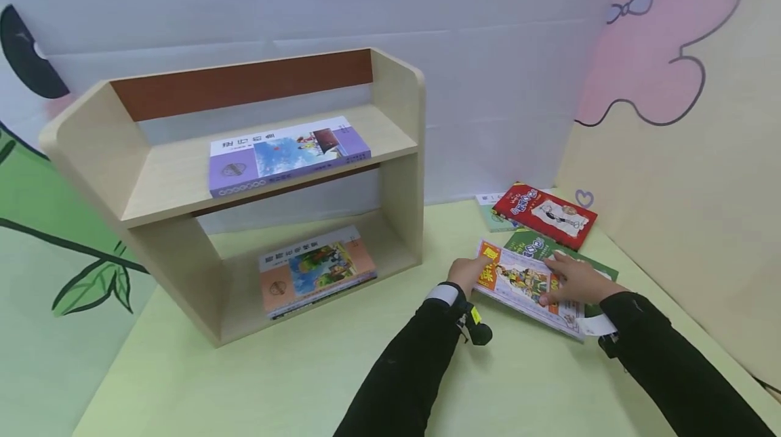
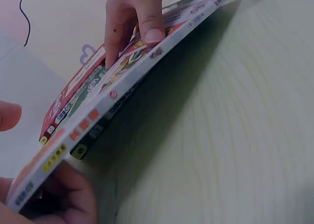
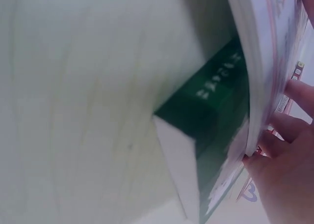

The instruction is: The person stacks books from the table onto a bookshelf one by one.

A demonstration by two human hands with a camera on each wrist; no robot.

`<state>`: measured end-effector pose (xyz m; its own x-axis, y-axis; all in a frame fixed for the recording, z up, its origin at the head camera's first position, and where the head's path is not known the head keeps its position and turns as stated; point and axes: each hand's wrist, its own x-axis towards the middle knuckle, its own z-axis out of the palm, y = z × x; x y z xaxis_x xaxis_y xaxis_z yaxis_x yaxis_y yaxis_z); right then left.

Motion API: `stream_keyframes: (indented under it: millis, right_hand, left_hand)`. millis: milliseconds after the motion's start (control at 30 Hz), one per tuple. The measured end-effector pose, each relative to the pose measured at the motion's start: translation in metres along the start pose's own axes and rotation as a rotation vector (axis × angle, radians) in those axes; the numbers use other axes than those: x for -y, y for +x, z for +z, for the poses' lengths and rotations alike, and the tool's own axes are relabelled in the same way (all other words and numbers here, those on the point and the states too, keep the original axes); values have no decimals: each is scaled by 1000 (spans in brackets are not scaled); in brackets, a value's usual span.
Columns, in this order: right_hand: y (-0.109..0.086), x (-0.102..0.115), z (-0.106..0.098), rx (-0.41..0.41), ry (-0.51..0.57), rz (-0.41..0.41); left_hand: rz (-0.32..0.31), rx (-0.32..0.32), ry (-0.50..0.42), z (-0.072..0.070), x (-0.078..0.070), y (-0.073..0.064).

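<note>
A comic book [image 1: 518, 278] with a white cover, a colourful picture and an orange title block lies between both hands, its near edge raised off the table. My left hand [image 1: 468, 273] grips its left end, thumb above and curled fingers below, as the left wrist view shows. On its right part my right hand [image 1: 576, 279] holds the book, thumb on the cover and fingers at the far edge. Partly hidden beneath is a green book [image 3: 221, 96]. Behind it a red book [image 1: 558, 215] overlaps a pale green book [image 1: 488, 201].
To the left stands a two-tier wooden bookshelf [image 1: 399, 203]. A purple book [image 1: 293, 156] lies flat on its upper shelf, and an orange-covered book [image 1: 320, 271] on the lower one. Walls with painted figures border the pale yellow-green table [image 1: 256, 383] behind and at right.
</note>
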<state>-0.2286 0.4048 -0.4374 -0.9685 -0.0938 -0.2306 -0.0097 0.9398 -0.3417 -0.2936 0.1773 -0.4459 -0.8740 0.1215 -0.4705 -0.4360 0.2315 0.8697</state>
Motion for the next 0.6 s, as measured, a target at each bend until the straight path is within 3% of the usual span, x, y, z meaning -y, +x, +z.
stream_keyframes:
  millis: [133,300,467,600]
  right_hand:
    - [-2,0,0,9,15,5]
    - [-4,-1,2,-10,25,-9]
    - [-4,-1,5,-36,40,-24]
    - [-4,-5,8,-71,37,-51]
  left_hand:
    - [-22,125,-127,2,-1,-6]
    - [3,225,-163,-3,0,-10]
    - [23,219,-189,-4,2,-14]
    - [75,218,-210,-2,3,-17]
